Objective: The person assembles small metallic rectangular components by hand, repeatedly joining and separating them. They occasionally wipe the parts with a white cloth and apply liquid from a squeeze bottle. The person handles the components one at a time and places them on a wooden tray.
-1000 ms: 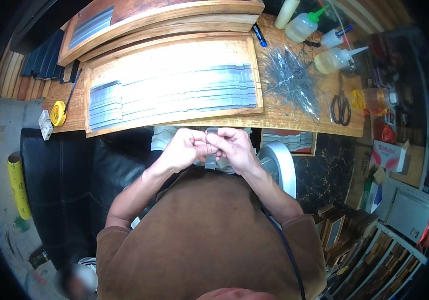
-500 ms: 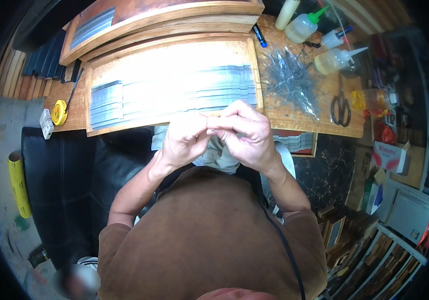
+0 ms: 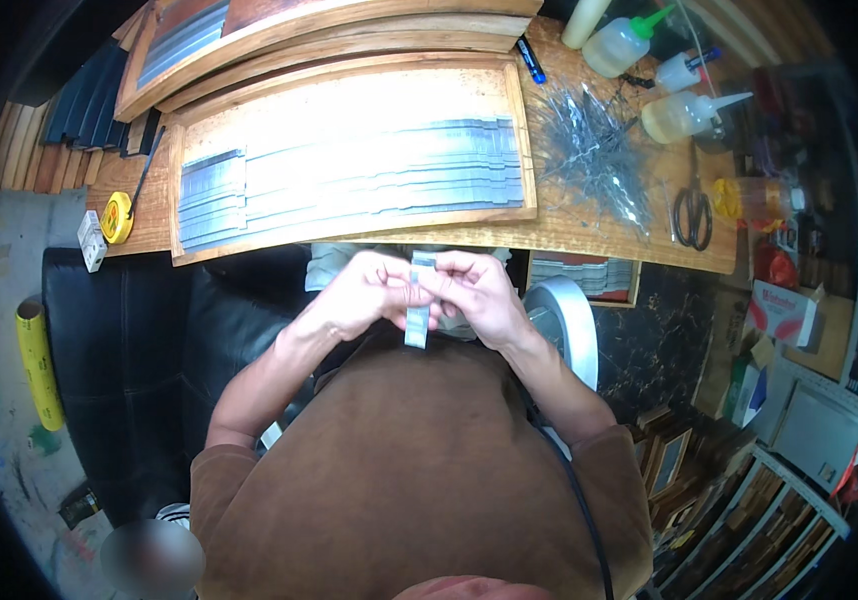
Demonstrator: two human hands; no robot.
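Just in front of my chest, both hands grip a short, flat, grey banded strip (image 3: pixel 416 333) that stands roughly upright in view. My left hand (image 3: pixel 367 298) pinches its left side and my right hand (image 3: pixel 481 300) its right side, with fingers closed; its middle is partly covered by them. I cannot tell whether it is one piece or several layered together. Beyond my hands lies a shallow wooden tray (image 3: pixel 349 233) on the table. Rows of similar thin grey strips (image 3: pixel 449 165) fill much of it, partly washed out by glare.
Right of the tray lie a tangle of dark shiny threads (image 3: pixel 594 155), scissors (image 3: pixel 692 215), a blue marker (image 3: pixel 531 60) and squeeze bottles (image 3: pixel 679 118). A yellow tape measure (image 3: pixel 119 217) is at the left. Another strip-filled tray (image 3: pixel 584 275) sits below the table edge.
My hands have come down and nearer my chest, away from the tray's edge. The grey strip now shows between them; before, the fingers hid it. My view has shifted slightly.
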